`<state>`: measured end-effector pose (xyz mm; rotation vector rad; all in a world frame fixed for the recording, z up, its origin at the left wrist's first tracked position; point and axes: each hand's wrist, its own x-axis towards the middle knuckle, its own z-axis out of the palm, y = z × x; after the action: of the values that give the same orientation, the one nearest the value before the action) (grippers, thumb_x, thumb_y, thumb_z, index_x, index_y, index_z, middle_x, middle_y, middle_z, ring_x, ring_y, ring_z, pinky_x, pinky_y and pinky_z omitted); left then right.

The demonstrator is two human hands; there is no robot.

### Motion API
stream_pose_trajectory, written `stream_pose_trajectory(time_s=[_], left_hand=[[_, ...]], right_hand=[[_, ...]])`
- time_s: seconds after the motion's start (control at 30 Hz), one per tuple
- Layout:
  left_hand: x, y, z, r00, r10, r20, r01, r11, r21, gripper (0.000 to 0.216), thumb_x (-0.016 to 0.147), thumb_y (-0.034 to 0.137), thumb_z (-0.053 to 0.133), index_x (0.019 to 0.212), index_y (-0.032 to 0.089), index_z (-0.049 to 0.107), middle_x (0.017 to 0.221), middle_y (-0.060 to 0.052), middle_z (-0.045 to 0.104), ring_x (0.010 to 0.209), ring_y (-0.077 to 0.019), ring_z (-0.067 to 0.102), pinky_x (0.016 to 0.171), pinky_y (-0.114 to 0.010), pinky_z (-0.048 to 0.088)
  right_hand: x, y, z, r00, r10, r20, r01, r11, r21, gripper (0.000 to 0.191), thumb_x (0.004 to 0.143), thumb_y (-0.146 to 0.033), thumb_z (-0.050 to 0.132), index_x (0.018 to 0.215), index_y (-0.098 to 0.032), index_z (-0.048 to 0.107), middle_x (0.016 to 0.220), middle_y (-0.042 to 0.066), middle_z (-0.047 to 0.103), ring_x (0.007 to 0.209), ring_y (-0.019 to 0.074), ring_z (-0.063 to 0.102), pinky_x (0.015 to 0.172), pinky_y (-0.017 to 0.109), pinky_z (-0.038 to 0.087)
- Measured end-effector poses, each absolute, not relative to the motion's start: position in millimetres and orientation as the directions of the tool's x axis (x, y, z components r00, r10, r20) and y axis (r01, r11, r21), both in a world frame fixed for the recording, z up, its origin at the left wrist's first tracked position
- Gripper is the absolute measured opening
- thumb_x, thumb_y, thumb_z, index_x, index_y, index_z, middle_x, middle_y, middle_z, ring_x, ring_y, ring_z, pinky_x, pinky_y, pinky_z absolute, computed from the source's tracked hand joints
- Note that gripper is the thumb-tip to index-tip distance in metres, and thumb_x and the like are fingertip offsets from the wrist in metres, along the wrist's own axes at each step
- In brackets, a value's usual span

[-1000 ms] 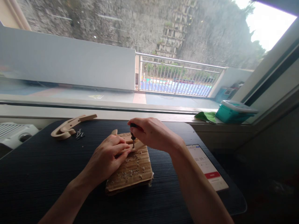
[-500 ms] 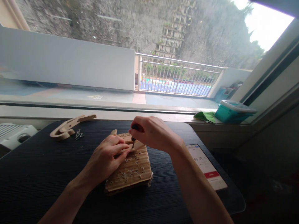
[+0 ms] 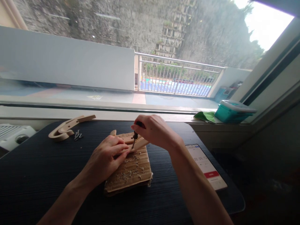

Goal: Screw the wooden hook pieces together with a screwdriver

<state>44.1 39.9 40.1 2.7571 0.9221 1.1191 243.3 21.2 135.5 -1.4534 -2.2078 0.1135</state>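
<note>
My right hand [image 3: 153, 130] is closed around a small dark-handled screwdriver [image 3: 135, 137], whose tip points down into a pale wooden piece [image 3: 138, 144]. My left hand [image 3: 106, 156] has its fingers curled and pressed on that wooden piece, pinning it against a piece of corrugated cardboard [image 3: 131, 173]. The cardboard lies on the black table [image 3: 35, 175] and is strewn with wood shavings. The screwdriver shaft leans slightly to the left.
A curved wooden part [image 3: 67, 127] and several loose screws [image 3: 78, 135] lie at the table's far left. A phone [image 3: 207, 167] showing a timer lies at the right. A teal lidded box [image 3: 233, 112] and green cloth [image 3: 206, 116] sit on the windowsill. A white appliance [image 3: 14, 134] stands at the left.
My right hand has shifted slightly up and right, and the screwdriver now leans instead of standing upright. The left hand has stayed pressed on the wood.
</note>
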Motion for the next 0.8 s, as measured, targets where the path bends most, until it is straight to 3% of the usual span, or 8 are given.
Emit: stream_pose_trajectory(time_s=[0.13, 0.37, 0.63, 0.8], left_hand=[[44.0, 41.0, 39.0, 0.567, 0.529, 0.632, 0.516, -0.826, 0.228, 0.015, 0.085, 0.027, 0.058, 0.087, 0.022, 0.072, 0.087, -0.004, 0.067, 0.088, -0.0193, 0.059, 0.094, -0.040, 0.047], [42.5, 40.9, 39.6, 0.570, 0.551, 0.610, 0.517, -0.817, 0.255, 0.016, 0.085, 0.028, 0.058, 0.088, 0.024, 0.072, 0.089, -0.004, 0.067, 0.090, -0.0201, 0.059, 0.090, -0.039, 0.048], [43.7, 39.8, 40.1, 0.584, 0.543, 0.604, 0.520, -0.821, 0.236, 0.018, 0.087, 0.027, 0.055, 0.089, 0.020, 0.072, 0.088, -0.005, 0.065, 0.089, -0.0197, 0.057, 0.088, -0.038, 0.048], [44.5, 39.3, 41.3, 0.586, 0.532, 0.611, 0.511, -0.828, 0.231, 0.017, 0.087, 0.026, 0.056, 0.088, 0.020, 0.071, 0.088, -0.004, 0.065, 0.089, -0.0193, 0.057, 0.090, -0.039, 0.047]], right_hand=[[241.5, 21.7, 134.5, -0.287, 0.887, 0.363, 0.855, 0.408, -0.321, 0.026, 0.092, -0.031, 0.045, 0.093, -0.018, 0.067, 0.072, 0.003, 0.064, 0.063, 0.0111, 0.048, 0.060, 0.026, 0.028], [236.4, 13.3, 138.6, -0.427, 0.853, 0.301, 0.770, 0.518, -0.372, 0.027, 0.088, -0.028, 0.047, 0.104, -0.021, 0.067, 0.074, 0.000, 0.065, 0.060, 0.0095, 0.047, 0.058, 0.025, 0.027], [238.0, 20.9, 134.4, -0.368, 0.864, 0.343, 0.790, 0.485, -0.375, 0.021, 0.090, -0.033, 0.051, 0.088, -0.017, 0.065, 0.069, 0.001, 0.062, 0.059, 0.0088, 0.046, 0.056, 0.025, 0.026], [238.8, 21.5, 133.7, -0.316, 0.872, 0.373, 0.842, 0.439, -0.313, 0.024, 0.088, -0.038, 0.052, 0.082, -0.018, 0.064, 0.064, -0.001, 0.058, 0.057, 0.0090, 0.040, 0.056, 0.026, 0.024]])
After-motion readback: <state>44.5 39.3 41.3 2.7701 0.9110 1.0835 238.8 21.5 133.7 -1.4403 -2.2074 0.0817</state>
